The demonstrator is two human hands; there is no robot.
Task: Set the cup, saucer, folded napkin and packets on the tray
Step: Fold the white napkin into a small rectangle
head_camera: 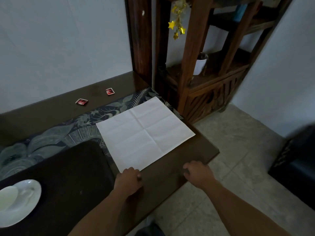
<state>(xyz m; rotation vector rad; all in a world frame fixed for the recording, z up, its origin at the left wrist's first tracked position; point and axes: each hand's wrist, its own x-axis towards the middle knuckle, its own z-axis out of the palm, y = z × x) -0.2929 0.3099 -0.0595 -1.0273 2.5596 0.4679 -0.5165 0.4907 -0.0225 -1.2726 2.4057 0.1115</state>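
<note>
The napkin (144,132) lies unfolded on the table's (201,150) right end. The left hand (129,178) pinches its near corner; the right hand (197,172) rests curled, empty. Fold along the creases, edges matched.

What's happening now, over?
Left hand pinching near corner of napkin, which lies unfolded. Right hand resting on table, holding nothing. Cup and saucer on tray; two packets still by wall. Nothing in the way.

I see a matt, creased paper napkin (144,132) on a patterned cloth runner (56,138), a glossy dark wood table (179,160), a glazed white saucer (25,201), and shiny foil-like packets (110,91).
</note>
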